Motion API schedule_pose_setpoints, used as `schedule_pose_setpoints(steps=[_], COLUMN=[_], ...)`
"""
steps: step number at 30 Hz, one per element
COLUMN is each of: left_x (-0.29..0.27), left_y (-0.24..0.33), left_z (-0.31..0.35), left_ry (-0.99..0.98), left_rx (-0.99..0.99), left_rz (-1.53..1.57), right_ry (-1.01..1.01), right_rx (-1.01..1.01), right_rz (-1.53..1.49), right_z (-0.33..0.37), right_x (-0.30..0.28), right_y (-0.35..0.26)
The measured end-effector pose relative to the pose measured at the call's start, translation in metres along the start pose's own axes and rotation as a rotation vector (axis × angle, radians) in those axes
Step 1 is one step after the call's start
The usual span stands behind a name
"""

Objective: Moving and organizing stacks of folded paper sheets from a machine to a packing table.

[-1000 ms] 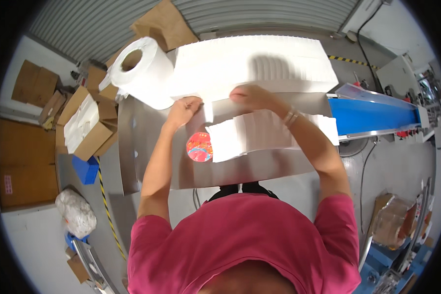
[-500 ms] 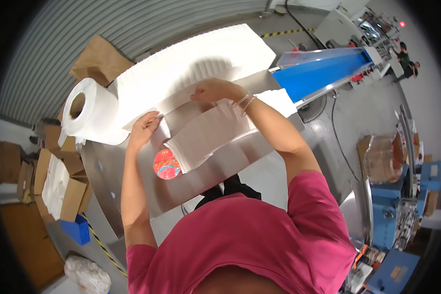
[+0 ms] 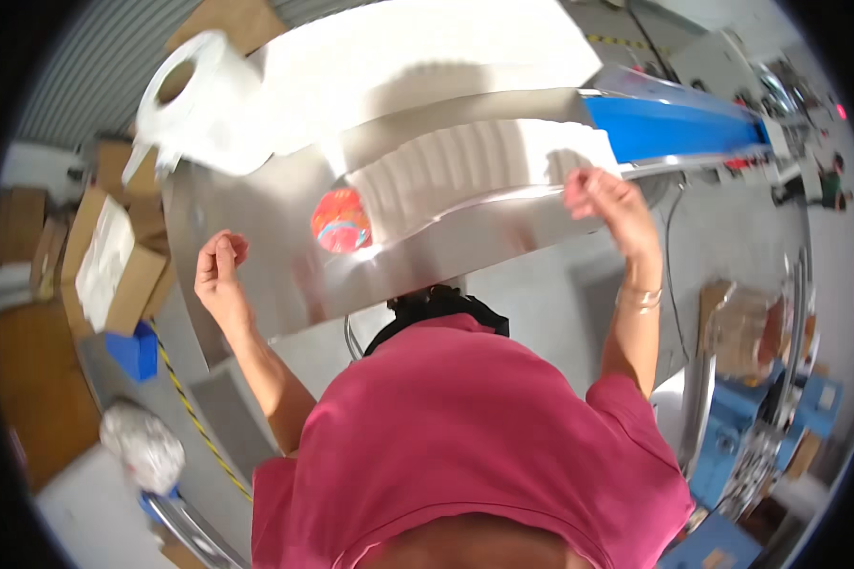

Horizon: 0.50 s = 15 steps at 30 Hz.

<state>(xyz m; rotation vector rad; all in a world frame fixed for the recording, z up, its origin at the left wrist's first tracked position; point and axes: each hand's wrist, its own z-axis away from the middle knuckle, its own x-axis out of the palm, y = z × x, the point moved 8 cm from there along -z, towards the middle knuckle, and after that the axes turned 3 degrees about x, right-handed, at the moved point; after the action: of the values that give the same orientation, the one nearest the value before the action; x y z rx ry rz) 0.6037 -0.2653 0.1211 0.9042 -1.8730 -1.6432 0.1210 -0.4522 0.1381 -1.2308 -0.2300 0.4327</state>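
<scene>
A long row of white, thin folded sheets [image 3: 484, 161] stands on the metal table [image 3: 256, 218], curving from left to right. At its left end lies a round red disc [image 3: 341, 222] with orange and blue print. My left hand [image 3: 222, 280] is over the table's left part, fingers curled in and nothing showing in them. Beside the right end of the row, above its near edge, my right hand [image 3: 609, 201] has its fingers bent together. No object shows in it, though motion blurs it slightly.
A big white roll [image 3: 199, 109] sits at the table's far left, beside a long white stack [image 3: 427, 47] along the back. Past the right end runs a blue conveyor belt [image 3: 674, 133]. An open carton [image 3: 114, 266] stands on the left.
Both hands have drawn back and apart, the left toward the table's left side, the right to the row's right end. The folded row, which lay slanted and partly covered, now shows whole.
</scene>
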Motion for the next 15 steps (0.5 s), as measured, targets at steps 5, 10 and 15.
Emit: schedule_pose_setpoints(steps=[5, 10, 15], left_x=[0.045, 0.103, 0.116], left_y=[0.005, -0.017, -0.015], left_z=[0.082, 0.095, 0.079], left_ry=[-0.169, -0.357, -0.348], left_rx=[-0.047, 0.104, 0.177], left_rz=[-0.218, -0.358, -0.274], right_ry=[-0.598, -0.524, -0.398], right_rx=[-0.133, -0.531, -0.555], right_rz=[0.420, 0.510, 0.458], right_z=[0.006, -0.014, -0.043], right_x=[0.152, 0.228, 0.236], right_y=[0.057, 0.059, 0.060])
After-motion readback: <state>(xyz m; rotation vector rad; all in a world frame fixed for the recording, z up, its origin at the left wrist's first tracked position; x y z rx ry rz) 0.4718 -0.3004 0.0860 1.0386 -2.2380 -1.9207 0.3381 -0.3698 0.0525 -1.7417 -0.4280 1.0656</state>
